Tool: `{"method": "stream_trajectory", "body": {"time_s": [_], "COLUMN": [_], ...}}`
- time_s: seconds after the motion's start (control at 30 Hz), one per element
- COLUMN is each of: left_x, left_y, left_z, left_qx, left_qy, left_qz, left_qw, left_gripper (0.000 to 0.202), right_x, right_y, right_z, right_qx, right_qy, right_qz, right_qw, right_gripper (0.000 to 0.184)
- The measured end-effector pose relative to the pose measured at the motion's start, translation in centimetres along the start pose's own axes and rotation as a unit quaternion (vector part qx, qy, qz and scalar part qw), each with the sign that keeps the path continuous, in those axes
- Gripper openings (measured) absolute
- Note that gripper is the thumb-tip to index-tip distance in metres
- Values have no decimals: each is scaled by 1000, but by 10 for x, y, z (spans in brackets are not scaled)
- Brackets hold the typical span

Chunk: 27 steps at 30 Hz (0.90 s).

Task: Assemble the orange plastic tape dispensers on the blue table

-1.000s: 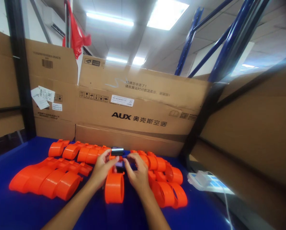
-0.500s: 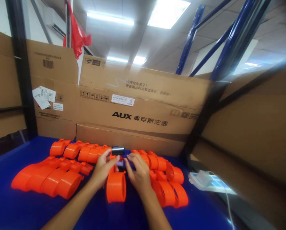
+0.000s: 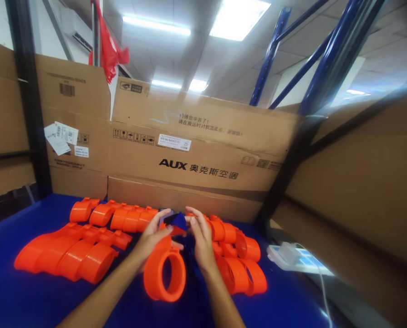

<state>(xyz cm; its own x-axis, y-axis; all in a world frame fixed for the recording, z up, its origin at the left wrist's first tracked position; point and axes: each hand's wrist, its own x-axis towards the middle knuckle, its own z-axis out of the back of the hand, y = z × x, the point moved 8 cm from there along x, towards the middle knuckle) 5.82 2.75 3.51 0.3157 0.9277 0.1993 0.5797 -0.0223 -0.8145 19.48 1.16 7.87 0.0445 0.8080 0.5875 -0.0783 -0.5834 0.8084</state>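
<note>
Plastic is what the orange ring (image 3: 165,273) looks moulded from: glossy, thin-walled and hollow, so I judge it light and stiff, smooth enough to slip in a loose hold, and likelier to flex or crack at the open hoop than at the thicker neck above it. It sits at lower centre of the frame, lifted off the blue table (image 3: 36,300) and tilted so that the hoop's opening faces the camera. The left hand (image 3: 152,239) is curled about the neck from the left, thumb under and fingers over the top, closed firmly on it. The right hand (image 3: 200,243) comes in from the right with its fingertips drawn together on a small dark piece (image 3: 178,220) that sits at the top of the neck, touching it; whether that piece is seated or loose I cannot tell. The neck seems the sound place to hold, with the hoop left free; the dark piece is small and wants a fingertip pinch. More orange parts (image 3: 70,257) lie in rows at left and a cluster (image 3: 239,264) at right, in front of a cardboard box (image 3: 196,168); a white charger (image 3: 288,255) lies at far right.
</note>
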Motion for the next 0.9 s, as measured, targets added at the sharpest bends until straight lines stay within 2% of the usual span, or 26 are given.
{"method": "stream_trajectory", "body": {"time_s": [0.07,0.17,0.3,0.4,0.67,0.77,0.9], "left_x": [-3,-9,-13,-10,3,4,3], "left_y": [5,6,9,11,7,7,8], "left_z": [-9,-18,-19,-14,13,16,10], "left_qx": [-10,-3,-17,-17,73,85,44], "left_qy": [38,78,107,83,-24,-33,-17], "left_qz": [23,35,75,88,23,11,34], "left_qw": [999,996,991,993,997,996,998], "left_gripper": [73,65,68,62,48,47,55], "right_x": [0,-2,0,1,3,2,2], "right_y": [-5,-5,-2,-2,-15,-15,-12], "right_z": [-9,-18,-15,-15,-28,-30,-25], "right_qx": [51,93,69,31,39,30,7], "right_qy": [62,128,107,85,92,101,86], "right_qz": [-54,-89,-71,-53,-52,-57,-52], "right_qw": [995,983,989,995,994,993,995], "right_gripper": [40,40,37,31,30,31,31]}}
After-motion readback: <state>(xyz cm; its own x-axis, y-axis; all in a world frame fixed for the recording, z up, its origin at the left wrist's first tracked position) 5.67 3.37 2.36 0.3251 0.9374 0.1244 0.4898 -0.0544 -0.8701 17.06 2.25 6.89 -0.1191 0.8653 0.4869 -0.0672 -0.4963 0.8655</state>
